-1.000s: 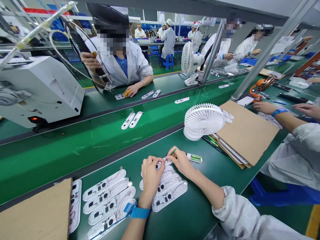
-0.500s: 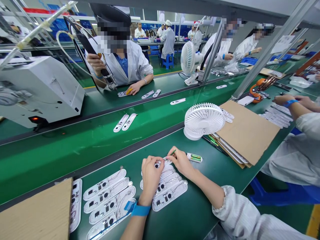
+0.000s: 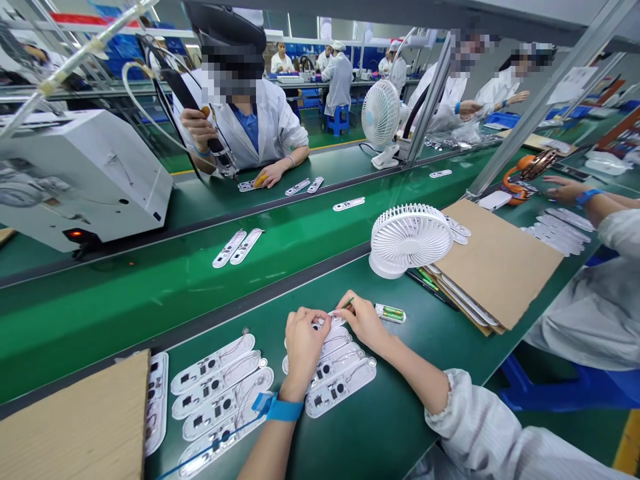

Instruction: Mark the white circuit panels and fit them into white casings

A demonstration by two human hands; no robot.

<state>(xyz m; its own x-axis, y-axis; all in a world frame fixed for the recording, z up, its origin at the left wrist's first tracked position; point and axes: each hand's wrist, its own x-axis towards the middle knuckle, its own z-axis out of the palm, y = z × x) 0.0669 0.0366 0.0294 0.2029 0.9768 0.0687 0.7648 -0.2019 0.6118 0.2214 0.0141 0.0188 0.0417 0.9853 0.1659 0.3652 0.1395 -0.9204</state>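
Observation:
My left hand is closed, its fingertips pinching the uppermost white plastic shell of a row. My right hand is closed around a thin green stick and meets the left fingertips over that shell. The stick's lower tip is hidden by my fingers. Below lie several more long shells with small circuit boards, thin wires and round metal discs. To the left of my wrist is another row of such shells. Beside my right hand rests a small white case with green batteries.
A white fan and stacked cardboard stand right of my hands; more cardboard lies at left. Beyond, a green conveyor belt carries shells. Across it, a co-worker holds a tool. Another person's arm is at right.
The shells on the belt have shifted slightly to the left. My hands stay together over the same shell, with barely any movement. The co-worker's hand at right has opened out.

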